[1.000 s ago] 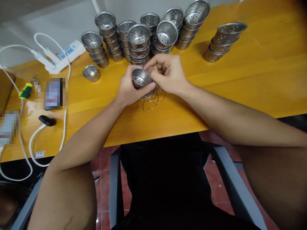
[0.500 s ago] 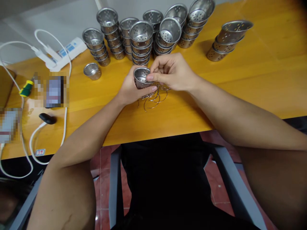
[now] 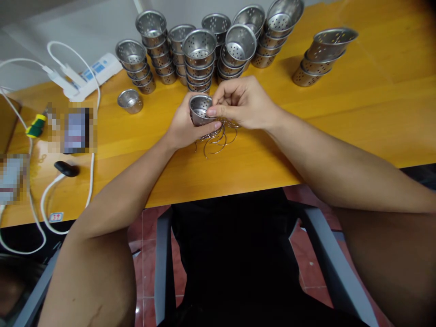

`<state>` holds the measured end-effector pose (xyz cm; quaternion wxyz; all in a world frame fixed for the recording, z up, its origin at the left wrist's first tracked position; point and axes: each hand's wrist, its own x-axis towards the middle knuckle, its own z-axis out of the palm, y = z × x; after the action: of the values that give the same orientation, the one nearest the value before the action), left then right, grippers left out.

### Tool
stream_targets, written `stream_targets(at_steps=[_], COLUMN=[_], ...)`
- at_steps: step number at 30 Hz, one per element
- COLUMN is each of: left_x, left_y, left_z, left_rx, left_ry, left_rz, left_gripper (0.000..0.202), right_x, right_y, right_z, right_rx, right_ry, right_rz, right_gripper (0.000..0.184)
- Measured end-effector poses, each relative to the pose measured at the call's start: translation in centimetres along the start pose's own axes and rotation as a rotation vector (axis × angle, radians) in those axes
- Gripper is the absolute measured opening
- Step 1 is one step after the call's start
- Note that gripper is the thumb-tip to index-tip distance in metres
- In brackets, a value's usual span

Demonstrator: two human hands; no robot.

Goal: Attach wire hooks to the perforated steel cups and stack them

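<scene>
My left hand [image 3: 182,129] is wrapped round a small perforated steel cup [image 3: 199,109], holding it just above the yellow wooden table [image 3: 259,159]. My right hand [image 3: 243,102] is curled with thumb and forefinger pinched at the cup's rim; what it pinches is too small to make out. A loose pile of thin wire loops [image 3: 218,138] lies on the table right under both hands.
Several stacks of the same steel cups [image 3: 199,59] stand behind my hands, another leaning stack [image 3: 320,56] at the right, one single cup [image 3: 130,101] at the left. A white power strip [image 3: 90,75], white cables [image 3: 90,172], a screwdriver [image 3: 36,127] and a black object [image 3: 66,169] lie left.
My right hand has come down from over the cup to pinch at its rim. The view has shifted slightly; the cup stays in my left hand.
</scene>
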<state>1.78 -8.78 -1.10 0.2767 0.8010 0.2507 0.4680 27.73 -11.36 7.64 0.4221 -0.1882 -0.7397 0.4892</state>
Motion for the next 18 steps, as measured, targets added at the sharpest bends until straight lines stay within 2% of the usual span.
stream_targets(at_steps=[6, 12, 18], left_x=[0.0, 0.0, 0.1], left_y=[-0.4, -0.2, -0.7], left_z=[0.1, 0.3, -0.2], left_rx=[0.024, 0.017, 0.042], left_ry=[0.005, 0.015, 0.072], left_rz=[0.057, 0.02, -0.049], left_gripper=[0.098, 0.095, 0.096], right_x=[-0.3, -0.4, -0.6], right_y=[-0.5, -0.3, 0.2], right_z=[0.0, 0.1, -0.6], right_rx=[-0.028, -0.042, -0.236], right_ry=[0.003, 0.013, 0.198], right_rz=[0.033, -0.002, -0.054], right_gripper=[0.068, 0.062, 0.07])
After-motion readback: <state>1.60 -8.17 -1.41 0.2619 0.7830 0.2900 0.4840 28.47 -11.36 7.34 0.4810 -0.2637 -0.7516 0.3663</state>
